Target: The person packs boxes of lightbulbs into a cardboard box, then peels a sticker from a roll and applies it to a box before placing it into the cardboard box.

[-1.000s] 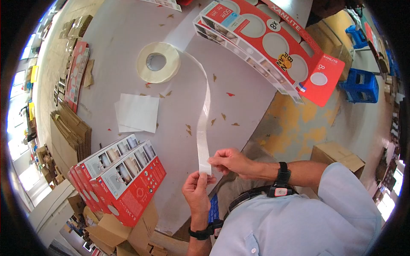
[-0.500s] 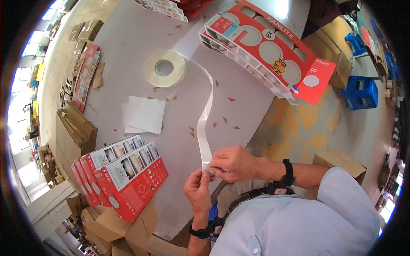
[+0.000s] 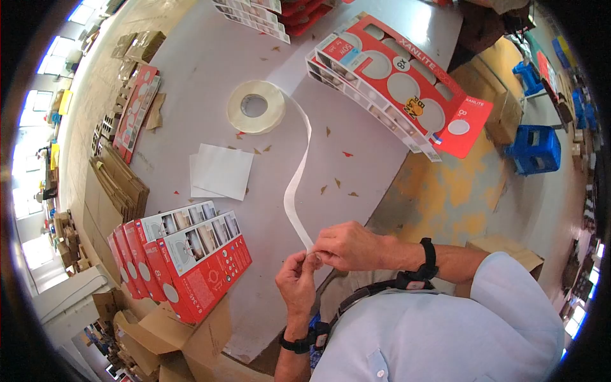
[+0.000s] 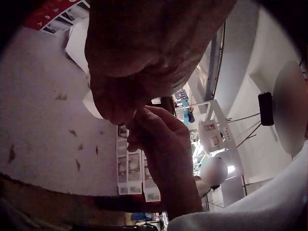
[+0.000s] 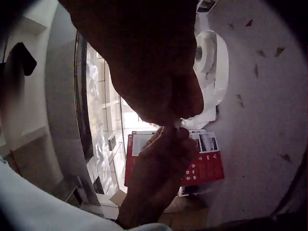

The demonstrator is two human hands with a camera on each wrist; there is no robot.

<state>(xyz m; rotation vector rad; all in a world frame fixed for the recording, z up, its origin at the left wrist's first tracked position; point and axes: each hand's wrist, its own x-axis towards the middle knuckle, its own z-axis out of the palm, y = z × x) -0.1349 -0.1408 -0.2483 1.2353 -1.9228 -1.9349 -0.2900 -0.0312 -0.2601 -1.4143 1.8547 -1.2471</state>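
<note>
A wide roll of white strip (image 3: 235,114), looking like label tape, lies flat on the grey table. From it the loose strip (image 3: 291,197) curves across the tabletop to my hands. Its end is between the fingers of my left hand (image 3: 298,286), thumb and forefinger pinched. My right hand (image 3: 349,247) meets it there, fingertips pinching the same end. In the left wrist view the right hand (image 4: 166,144) comes up against the left from below. The strip's tip is mostly hidden by the fingers; a pale bit (image 5: 177,124) shows between them in the right wrist view.
Two white sheets (image 3: 223,172) lie left of the strip. Red-and-white printed boxes (image 3: 197,274) stand in a row at the near left, above an open carton (image 3: 210,334). An opened red box (image 3: 401,83) lies at the far right, overhanging the table edge. Small brown scraps dot the table.
My right hand has moved in against the left hand, over the strip's end. The strip now bows further left. The head view has shifted slightly, so table items appear further right.
</note>
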